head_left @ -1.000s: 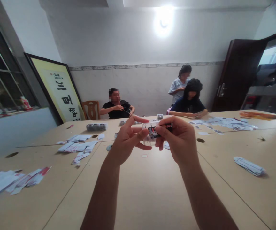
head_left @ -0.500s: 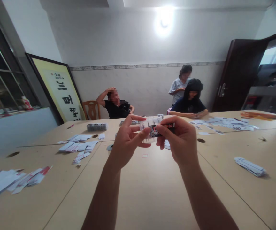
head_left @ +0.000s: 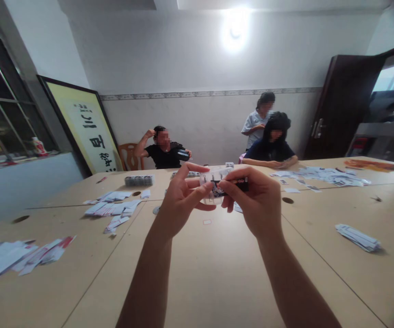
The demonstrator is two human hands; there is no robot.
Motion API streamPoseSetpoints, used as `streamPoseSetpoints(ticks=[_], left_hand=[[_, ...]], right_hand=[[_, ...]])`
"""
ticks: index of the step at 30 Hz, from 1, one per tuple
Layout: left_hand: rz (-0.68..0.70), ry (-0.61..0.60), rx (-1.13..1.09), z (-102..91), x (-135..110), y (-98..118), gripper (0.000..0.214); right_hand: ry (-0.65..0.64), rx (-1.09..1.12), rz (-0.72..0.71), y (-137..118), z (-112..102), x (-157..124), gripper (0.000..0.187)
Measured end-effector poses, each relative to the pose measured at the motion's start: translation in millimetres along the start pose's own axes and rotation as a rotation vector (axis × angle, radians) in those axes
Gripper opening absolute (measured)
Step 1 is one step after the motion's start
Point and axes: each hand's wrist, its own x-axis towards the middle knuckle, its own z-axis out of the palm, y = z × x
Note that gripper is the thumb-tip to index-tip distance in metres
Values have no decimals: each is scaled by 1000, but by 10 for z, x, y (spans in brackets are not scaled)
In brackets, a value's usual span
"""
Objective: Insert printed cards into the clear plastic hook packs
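Observation:
My left hand (head_left: 185, 196) is closed around a small clear plastic container (head_left: 206, 178), held up above the table. Against the side of it lies a black printed label (head_left: 241, 183) with red and white marks. My right hand (head_left: 256, 193) pinches this label, thumb in front and fingers behind. The left thumb presses on the label's other end. My fingers cover parts of both the label and the container, so how far the two are stuck together is hidden.
White paper strips lie in piles on the left of the table (head_left: 197, 282). A strip bundle (head_left: 357, 237) is at right, and a row of grey items (head_left: 139, 180) at far left. Scattered papers (head_left: 323, 175) lie near two people; another person (head_left: 164, 148) sits across.
My thumbs have shifted slightly on the label, and the container has barely moved. Across the table, the seated person at left has lowered the raised arm and now shows a dark object in the other hand.

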Motion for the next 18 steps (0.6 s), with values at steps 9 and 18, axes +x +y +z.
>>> streamPoseSetpoints(ticks=[9,18], left_hand=[[-19,-14,-53,-46,0,-4,39],[-31,64,-24,-34,61,-29,43]], right_hand=[[-61,-79,-77,37,-32,1,12],[-403,-467,-361,-443,61,-296,9]])
